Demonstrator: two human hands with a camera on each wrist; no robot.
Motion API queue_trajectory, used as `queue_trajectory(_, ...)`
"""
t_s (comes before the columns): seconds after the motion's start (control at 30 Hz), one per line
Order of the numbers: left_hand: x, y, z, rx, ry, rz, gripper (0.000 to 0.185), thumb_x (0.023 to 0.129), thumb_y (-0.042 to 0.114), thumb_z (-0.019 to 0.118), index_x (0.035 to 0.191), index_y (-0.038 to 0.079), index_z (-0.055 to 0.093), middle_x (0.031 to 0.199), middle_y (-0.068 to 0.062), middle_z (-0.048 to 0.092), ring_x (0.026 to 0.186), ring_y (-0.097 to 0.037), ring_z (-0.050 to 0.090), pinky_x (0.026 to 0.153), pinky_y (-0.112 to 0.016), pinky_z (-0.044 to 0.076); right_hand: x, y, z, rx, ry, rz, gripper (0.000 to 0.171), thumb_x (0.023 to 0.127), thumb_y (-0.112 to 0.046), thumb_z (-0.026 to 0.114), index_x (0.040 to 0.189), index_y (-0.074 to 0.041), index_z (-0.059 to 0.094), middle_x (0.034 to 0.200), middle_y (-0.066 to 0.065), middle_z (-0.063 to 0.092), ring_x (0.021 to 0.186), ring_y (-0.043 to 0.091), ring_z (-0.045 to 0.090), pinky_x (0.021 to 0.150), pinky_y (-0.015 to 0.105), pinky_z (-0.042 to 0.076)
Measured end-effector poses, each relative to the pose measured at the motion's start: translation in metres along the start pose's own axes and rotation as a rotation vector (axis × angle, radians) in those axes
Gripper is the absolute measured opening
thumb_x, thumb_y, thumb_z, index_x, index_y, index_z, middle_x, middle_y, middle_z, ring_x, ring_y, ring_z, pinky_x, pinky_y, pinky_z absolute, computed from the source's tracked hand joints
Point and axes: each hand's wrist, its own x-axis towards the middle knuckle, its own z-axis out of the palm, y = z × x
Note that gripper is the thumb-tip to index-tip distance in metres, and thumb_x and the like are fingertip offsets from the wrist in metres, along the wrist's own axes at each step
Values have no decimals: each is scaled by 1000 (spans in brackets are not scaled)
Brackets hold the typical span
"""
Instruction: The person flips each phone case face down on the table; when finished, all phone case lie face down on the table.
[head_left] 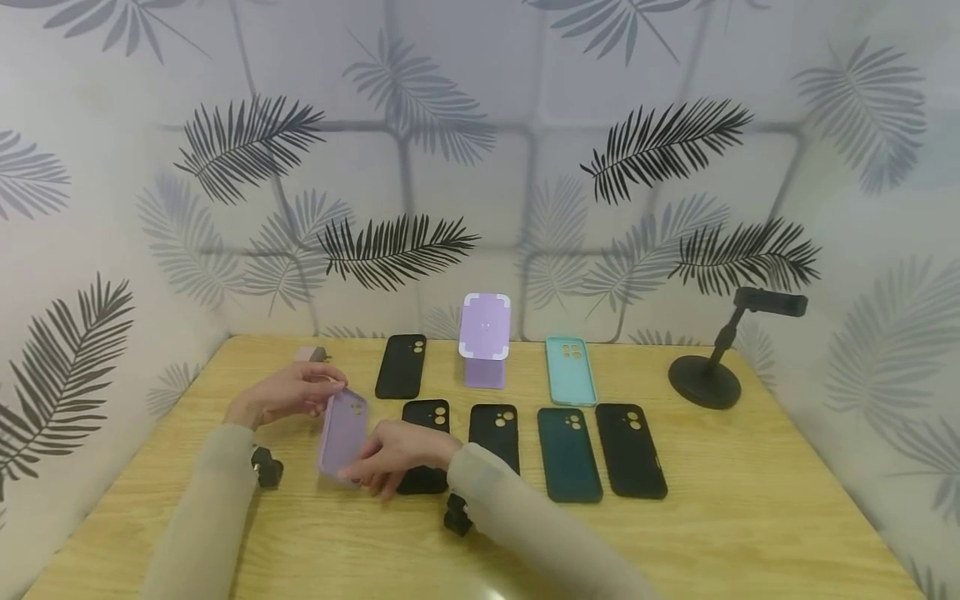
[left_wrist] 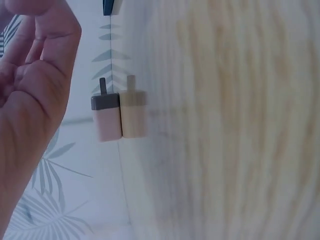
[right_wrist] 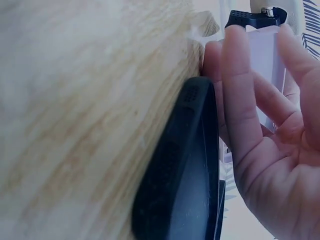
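Note:
A light purple phone case (head_left: 343, 433) is held tilted between both hands at the left of the table. My left hand (head_left: 288, 392) pinches its upper edge near the camera cutouts. At the lower right corner, my right hand (head_left: 401, 450) grips it between thumb and fingers. The right wrist view shows the purple case (right_wrist: 267, 55) beyond the fingers of my right hand (right_wrist: 280, 150), with a black phone case (right_wrist: 185, 160) beside them. In the left wrist view my left hand (left_wrist: 35, 90) is partly visible; its fingertips and the case are outside that frame.
A pink and grey plug charger (left_wrist: 106, 120) stands behind my left hand. Several black phone cases (head_left: 632, 450), a dark teal case (head_left: 570, 458) and a turquoise case (head_left: 572, 375) lie on the wooden table (head_left: 750, 517). A purple stand (head_left: 485, 329) and a black stand (head_left: 705, 382) are farther back.

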Motion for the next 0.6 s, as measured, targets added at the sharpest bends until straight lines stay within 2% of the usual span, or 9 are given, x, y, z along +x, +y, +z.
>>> queue_trajectory(0.17,2,3,3,17,38,34,41,99,21,61,123,-11,52,80,3,61,63,-9,53,58,-25,48,-2,1,5,68,64,32,41,94,-43,64,93,-4,75,84,11,73,68,22,72,60,37,62)
queue_trajectory(0.37,7,8,8,94,111,65,45,96,23,65,121,-13,55,70,1,60,60,-10,54,56,-27,50,-5,0,8,219,105,17,39,96,-38,63,105,-1,72,91,11,73,79,23,72,65,38,62)
queue_trajectory(0.5,8,12,11,129,144,82,43,96,23,65,119,-13,57,69,1,60,60,-10,54,55,-28,51,-6,0,9,279,127,4,38,96,-35,63,108,0,71,92,11,73,81,22,72,69,38,62)
queue_trajectory(0.6,9,13,13,125,159,82,43,95,22,66,118,-13,58,69,0,59,60,-11,53,55,-28,50,-7,1,11,310,178,-15,33,94,-32,67,108,-3,73,91,9,74,82,20,72,71,38,62)
